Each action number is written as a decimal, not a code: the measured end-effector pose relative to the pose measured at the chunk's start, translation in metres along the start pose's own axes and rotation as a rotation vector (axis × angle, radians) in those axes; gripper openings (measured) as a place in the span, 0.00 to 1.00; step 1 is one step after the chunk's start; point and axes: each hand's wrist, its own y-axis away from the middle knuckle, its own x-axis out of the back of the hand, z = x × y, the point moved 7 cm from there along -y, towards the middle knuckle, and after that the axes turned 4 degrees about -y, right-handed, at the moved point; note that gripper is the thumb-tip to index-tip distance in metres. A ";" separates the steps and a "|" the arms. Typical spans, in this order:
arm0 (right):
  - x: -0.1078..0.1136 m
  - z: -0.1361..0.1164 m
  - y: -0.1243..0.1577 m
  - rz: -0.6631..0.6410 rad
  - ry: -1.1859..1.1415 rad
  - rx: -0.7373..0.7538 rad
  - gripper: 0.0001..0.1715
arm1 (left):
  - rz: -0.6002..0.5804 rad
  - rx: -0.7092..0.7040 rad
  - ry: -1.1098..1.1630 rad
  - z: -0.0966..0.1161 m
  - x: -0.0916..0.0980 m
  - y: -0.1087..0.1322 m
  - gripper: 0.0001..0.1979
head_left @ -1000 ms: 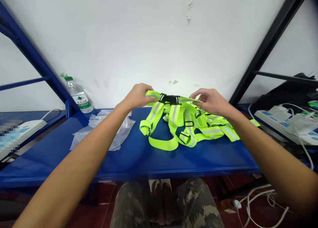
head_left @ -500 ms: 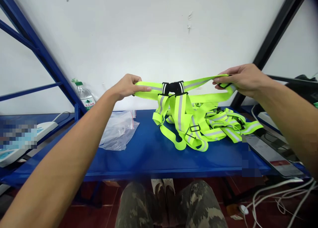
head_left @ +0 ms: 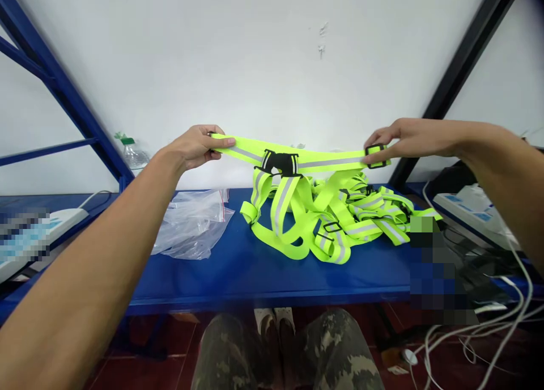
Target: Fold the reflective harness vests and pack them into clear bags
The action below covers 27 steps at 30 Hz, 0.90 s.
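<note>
Above the blue table, a neon yellow reflective harness (head_left: 329, 160) with grey stripes is stretched sideways between my hands. My left hand (head_left: 199, 146) pinches one end of its waist strap, thumb on top. My right hand (head_left: 395, 141) is closed on the other end, beside a black slider buckle (head_left: 375, 156). Between them sits a black connector piece (head_left: 279, 164), from which two striped straps hang down onto the table. Behind and to the right, these straps run into a tangled pile of similar neon straps (head_left: 378, 214).
Clear plastic zip bags (head_left: 191, 223) lie on the blue table (head_left: 272, 282), left of the straps. A plastic bottle (head_left: 134, 153) with a green cap stands at the back left. Power strips (head_left: 476, 211) flank the table, and white cables (head_left: 505, 344) hang at the right.
My left hand has moved left and my right hand has turned, drawing the waist strap flatter. The black connector has shifted left and slightly down, and the slider buckle now shows plainly.
</note>
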 end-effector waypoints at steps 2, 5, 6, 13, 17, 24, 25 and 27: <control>-0.016 -0.003 -0.003 -0.223 0.103 -0.072 0.14 | 0.020 -0.017 -0.008 0.007 0.002 0.002 0.13; -0.021 0.000 -0.003 -0.307 0.122 -0.250 0.07 | 0.072 -0.058 -0.065 0.022 0.005 0.007 0.11; -0.021 -0.002 -0.004 -0.306 0.109 -0.249 0.07 | 0.082 -0.077 -0.089 0.027 0.006 0.010 0.10; -0.001 -0.033 -0.010 -0.084 0.255 0.054 0.25 | -0.159 -0.051 -0.404 0.042 -0.002 0.023 0.11; -0.042 -0.037 -0.002 -0.323 0.446 0.055 0.15 | -0.388 -0.003 -0.702 0.024 -0.027 0.027 0.06; -0.113 -0.024 0.038 -0.619 0.672 0.066 0.10 | -0.604 -0.058 -0.946 0.003 -0.064 0.045 0.27; -0.120 -0.018 0.044 -0.666 0.674 0.050 0.13 | -0.640 -0.061 -0.958 -0.001 -0.065 0.048 0.29; -0.131 -0.003 0.055 -0.730 0.681 0.007 0.15 | -0.716 -0.052 -0.957 -0.013 -0.067 0.051 0.30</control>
